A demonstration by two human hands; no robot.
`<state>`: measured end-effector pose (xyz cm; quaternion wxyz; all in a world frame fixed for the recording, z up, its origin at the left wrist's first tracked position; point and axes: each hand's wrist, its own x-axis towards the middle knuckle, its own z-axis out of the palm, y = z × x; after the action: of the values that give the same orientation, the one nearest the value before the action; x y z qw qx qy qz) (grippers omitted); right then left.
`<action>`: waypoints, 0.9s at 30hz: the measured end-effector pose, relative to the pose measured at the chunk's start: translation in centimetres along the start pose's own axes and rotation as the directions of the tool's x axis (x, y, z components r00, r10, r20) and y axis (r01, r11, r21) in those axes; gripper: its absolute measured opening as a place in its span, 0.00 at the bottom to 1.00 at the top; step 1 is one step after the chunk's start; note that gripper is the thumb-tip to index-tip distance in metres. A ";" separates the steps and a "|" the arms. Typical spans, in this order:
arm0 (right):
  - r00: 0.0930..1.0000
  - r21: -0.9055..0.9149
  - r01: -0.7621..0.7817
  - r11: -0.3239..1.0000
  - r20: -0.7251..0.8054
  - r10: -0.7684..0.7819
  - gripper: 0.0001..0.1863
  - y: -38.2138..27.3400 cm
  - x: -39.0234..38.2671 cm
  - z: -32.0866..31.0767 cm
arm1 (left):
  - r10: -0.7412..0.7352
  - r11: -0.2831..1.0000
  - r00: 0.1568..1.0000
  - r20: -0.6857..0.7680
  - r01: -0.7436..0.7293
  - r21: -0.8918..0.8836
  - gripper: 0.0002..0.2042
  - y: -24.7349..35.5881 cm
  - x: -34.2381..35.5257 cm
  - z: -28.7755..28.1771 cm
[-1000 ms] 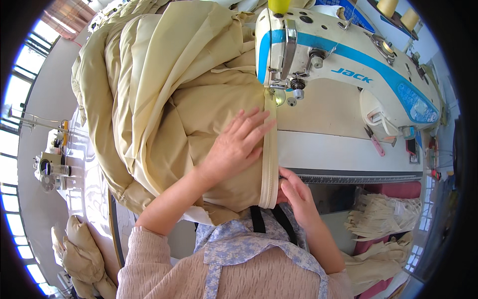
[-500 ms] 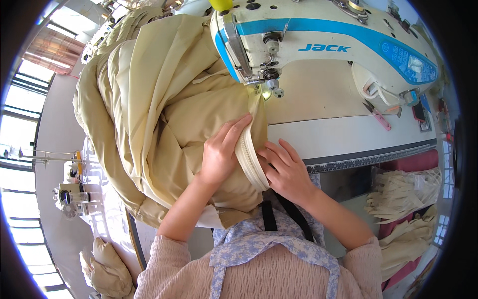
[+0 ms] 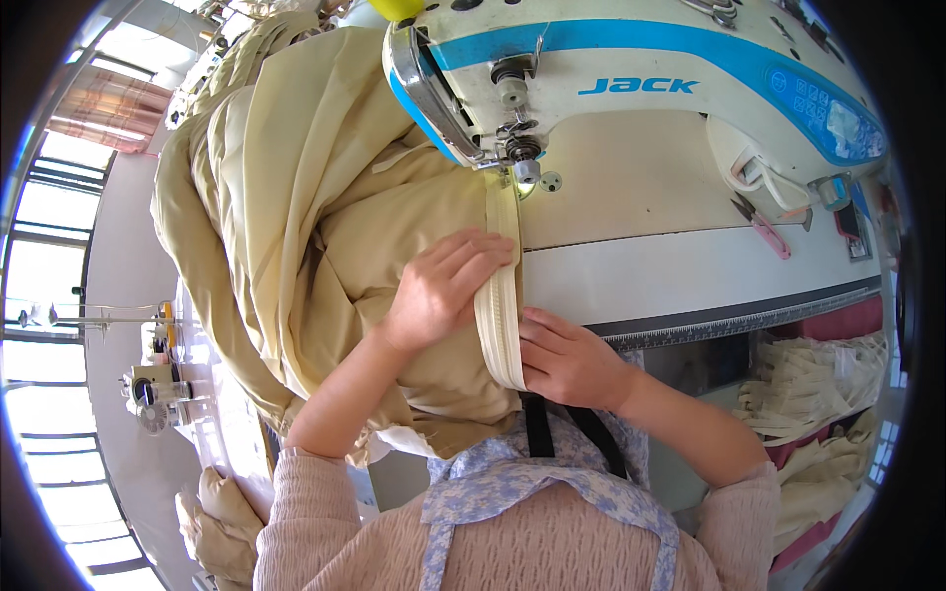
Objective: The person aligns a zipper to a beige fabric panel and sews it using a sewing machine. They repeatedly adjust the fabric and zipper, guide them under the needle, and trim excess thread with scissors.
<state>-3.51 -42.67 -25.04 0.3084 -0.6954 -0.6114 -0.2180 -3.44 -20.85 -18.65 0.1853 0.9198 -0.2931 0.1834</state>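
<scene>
our left hand (image 3: 439,291) presses the beige fabric (image 3: 394,236) flat, right hand (image 3: 567,360) fingers pinching the cream zipper tape (image 3: 500,315); uneven feeding could skew it at the needle (image 3: 519,177).

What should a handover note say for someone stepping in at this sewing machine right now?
Left hand: flat on the beige fabric, fingers pressing it beside the cream zipper tape.
Right hand: pinching the tape's lower end at the table edge.
The tape runs straight up to the presser foot of the sewing machine; the fabric bulk is piled to the left.
Done: tape aligned along the fabric edge, its top at the foot.
Left: the visible length in front of the foot appears unsewn.
</scene>
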 end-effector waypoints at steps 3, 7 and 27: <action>0.999 0.009 -0.036 0.999 0.011 0.036 0.06 -0.2 0.3 0.3 | 0.023 0.998 1.000 0.010 -0.024 0.063 0.13 -0.1 -0.9 0.7; 0.988 0.245 -0.137 0.960 -0.034 0.150 0.06 0.5 -0.1 -0.2 | 0.036 0.989 0.999 0.019 -0.038 0.140 0.12 -0.5 -1.2 1.1; 0.972 0.315 -0.235 0.920 0.072 0.224 0.10 1.0 1.3 -1.2 | 0.078 0.985 0.995 -0.061 -0.067 0.160 0.09 -2.6 -0.8 2.6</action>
<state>-2.22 -42.63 -23.51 0.4302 -0.7064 -0.5582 -0.0657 -1.91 -19.66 -21.91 0.1147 0.9137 -0.3046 0.2434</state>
